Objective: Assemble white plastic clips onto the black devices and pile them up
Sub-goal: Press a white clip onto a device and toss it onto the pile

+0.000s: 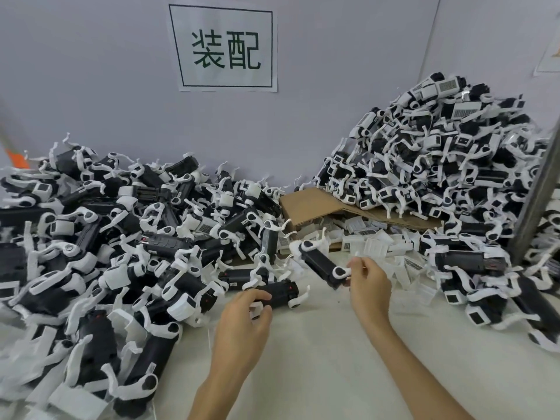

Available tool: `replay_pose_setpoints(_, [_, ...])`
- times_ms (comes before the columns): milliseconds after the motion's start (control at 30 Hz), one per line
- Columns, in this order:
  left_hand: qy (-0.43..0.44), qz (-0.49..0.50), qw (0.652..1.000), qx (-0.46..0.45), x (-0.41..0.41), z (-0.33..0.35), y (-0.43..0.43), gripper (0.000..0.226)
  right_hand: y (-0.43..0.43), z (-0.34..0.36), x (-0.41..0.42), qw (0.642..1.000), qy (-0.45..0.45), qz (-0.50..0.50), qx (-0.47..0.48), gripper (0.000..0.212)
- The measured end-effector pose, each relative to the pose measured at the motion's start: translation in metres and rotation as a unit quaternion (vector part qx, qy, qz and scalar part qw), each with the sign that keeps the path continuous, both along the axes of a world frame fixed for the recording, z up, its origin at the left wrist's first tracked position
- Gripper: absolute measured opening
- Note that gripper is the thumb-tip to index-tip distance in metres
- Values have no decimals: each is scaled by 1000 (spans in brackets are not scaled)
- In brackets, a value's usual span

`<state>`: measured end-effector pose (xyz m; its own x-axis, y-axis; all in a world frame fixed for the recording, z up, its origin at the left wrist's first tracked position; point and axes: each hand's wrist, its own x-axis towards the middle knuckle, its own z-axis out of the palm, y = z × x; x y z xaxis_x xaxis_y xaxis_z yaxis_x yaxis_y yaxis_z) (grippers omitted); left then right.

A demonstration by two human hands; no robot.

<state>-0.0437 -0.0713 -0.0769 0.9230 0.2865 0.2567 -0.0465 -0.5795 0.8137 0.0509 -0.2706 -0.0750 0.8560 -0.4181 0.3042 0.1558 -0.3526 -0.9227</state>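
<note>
Two hands are working over the white table (318, 368). The left hand (245, 313) is curling its fingers round one black device (277, 294), low beside the left heap (91, 244). The right hand (368, 283) is pinching the near end of a second black device (319, 263), holding it slanted. Just behind, loose white clips (374, 245) are lying scattered, too many to count, in front of one cardboard sheet (315, 204). Farther back the right heap (448, 177), the taller of the two, is leaning against the wall, where one paper sign (225, 48) is hanging.
</note>
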Motion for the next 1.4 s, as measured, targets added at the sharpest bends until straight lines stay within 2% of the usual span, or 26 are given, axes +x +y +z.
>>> replay_pose_setpoints(33, [-1,-2,1000,-1,0,0,0,19,0,3,0,997,1,25,78,25])
replay_pose_setpoints(100, [-18,-6,1000,-11,-2,2,-1,18,3,9,-3,968,27,90,233,24])
replay_pose_setpoints(167, [-50,-17,998,-33,-4,5,-3,17,6,15,-6,925,68,177,328,23])
replay_pose_setpoints(233, [-79,-30,994,-71,-3,9,-3,14,11,18,-8,879,104,261,385,23])
replay_pose_setpoints(300, [-87,-66,984,-141,-4,13,-3,11,15,18,-11,847,130,338,390,24])
replay_pose_setpoints(400, [-76,-138,955,-252,-8,21,-5,27,21,14,-19,810,161,450,340,37])
replay_pose_setpoints(500, [-40,-118,932,-342,-7,19,-4,45,26,13,-28,782,165,549,246,33])
replay_pose_setpoints(567, [-41,-102,921,-375,-5,17,-2,54,31,15,-32,799,165,539,207,37])
replay_pose_setpoints(600, [-53,-91,916,-388,-5,18,-1,56,33,14,-31,830,145,508,178,37])
replay_pose_setpoints(667, [-79,-73,907,-408,-5,21,2,55,31,9,-26,919,62,387,50,35])
replay_pose_setpoints(700, [-86,-75,904,-412,-5,22,3,53,28,7,-23,950,13,311,-32,32])
replay_pose_setpoints(733, [-89,-79,901,-417,-5,23,4,53,24,5,-20,966,-25,239,-97,28])
replay_pose_setpoints(800, [-86,-85,890,-439,-4,23,7,51,12,2,-13,977,-45,139,-158,21])
replay_pose_setpoints(833, [-86,-96,882,-453,-3,22,9,48,5,0,-8,976,-15,99,-195,22])
replay_pose_setpoints(867, [-86,-111,876,-462,-3,23,11,45,-3,-1,-4,966,42,61,-249,30])
replay_pose_setpoints(933, [-82,-140,870,-465,-4,23,12,51,-18,-3,0,922,167,15,-349,48])
replay_pose_setpoints(1000, [-69,-159,872,-457,-3,22,12,56,-26,-5,1,902,206,11,-378,48])
replay_pose_setpoints(1133, [-11,-205,877,-435,-3,21,10,51,-23,-6,1,938,146,59,-309,33])
replay_pose_setpoints(1200, [0,-208,865,-457,-6,22,6,46,-16,-2,0,967,83,84,-227,22])
replay_pose_setpoints(1267, [5,-205,839,-505,-2,25,3,48,-10,5,-2,987,9,109,-119,19])
replay_pose_setpoints(1333, [36,-182,826,-532,7,32,-2,47,-6,11,-4,988,-10,155,18,18])
replay_pose_setpoints(1400, [45,-186,839,-509,8,33,-3,45,-3,17,-7,961,30,226,159,22])
